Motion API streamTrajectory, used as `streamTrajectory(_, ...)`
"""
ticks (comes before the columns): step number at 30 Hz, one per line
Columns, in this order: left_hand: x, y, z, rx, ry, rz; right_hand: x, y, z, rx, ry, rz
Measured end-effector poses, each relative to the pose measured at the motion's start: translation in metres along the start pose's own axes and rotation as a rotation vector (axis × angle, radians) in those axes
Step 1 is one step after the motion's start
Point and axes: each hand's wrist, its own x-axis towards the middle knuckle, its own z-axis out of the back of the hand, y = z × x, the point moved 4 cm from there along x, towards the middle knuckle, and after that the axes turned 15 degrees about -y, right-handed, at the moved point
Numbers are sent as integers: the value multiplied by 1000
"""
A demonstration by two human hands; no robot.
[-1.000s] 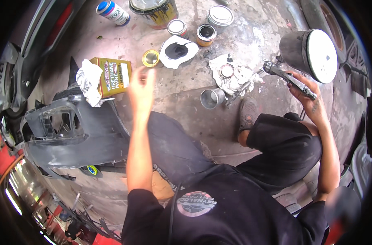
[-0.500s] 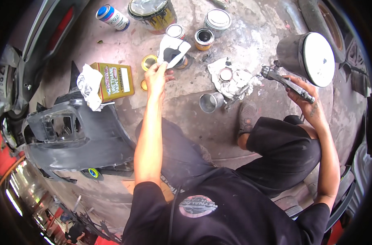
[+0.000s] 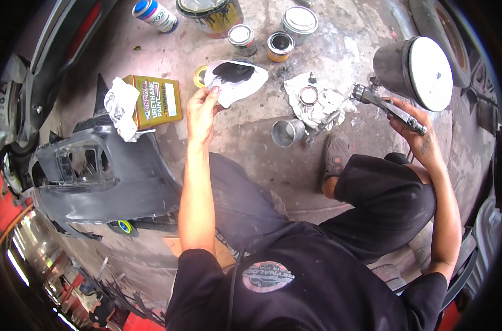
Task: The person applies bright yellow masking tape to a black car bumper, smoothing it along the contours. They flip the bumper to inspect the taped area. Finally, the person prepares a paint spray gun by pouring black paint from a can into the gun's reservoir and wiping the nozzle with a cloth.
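My left hand (image 3: 202, 116) pinches the edge of a white paint strainer (image 3: 245, 91), whose middle is stained black. The strainer is held tilted above the floor and mostly hides a dark container behind it. My right hand (image 3: 418, 135) is wrapped round a metal spray gun (image 3: 387, 108). Its large grey cup (image 3: 393, 65) has a white lid (image 3: 431, 74) and leans to the right. Beside the strainer's left edge a yellow round lid (image 3: 200, 76) shows in part.
A yellow thinner tin (image 3: 165, 102) with a crumpled white cloth (image 3: 121, 107) stands left. Beyond are an open can of dark paint (image 3: 280, 45), closed cans and a stained bucket (image 3: 215, 19). A metal cup (image 3: 286, 133) stands near a rag (image 3: 322, 105). A dark bumper (image 3: 118, 182) lies left.
My left hand has drawn the strainer slightly toward me and turned it, so its black-stained face shows wider. The spray gun stays in my right hand, nearly still.
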Motion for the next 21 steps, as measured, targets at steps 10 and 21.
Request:
streamTrajectory(10, 12, 44, 8, 877, 151, -260, 2, 0, -4, -21, 38, 36)
streamTrajectory(21, 8, 30, 6, 1134, -176, -604, 34, 21, -42, -202, 198, 220)
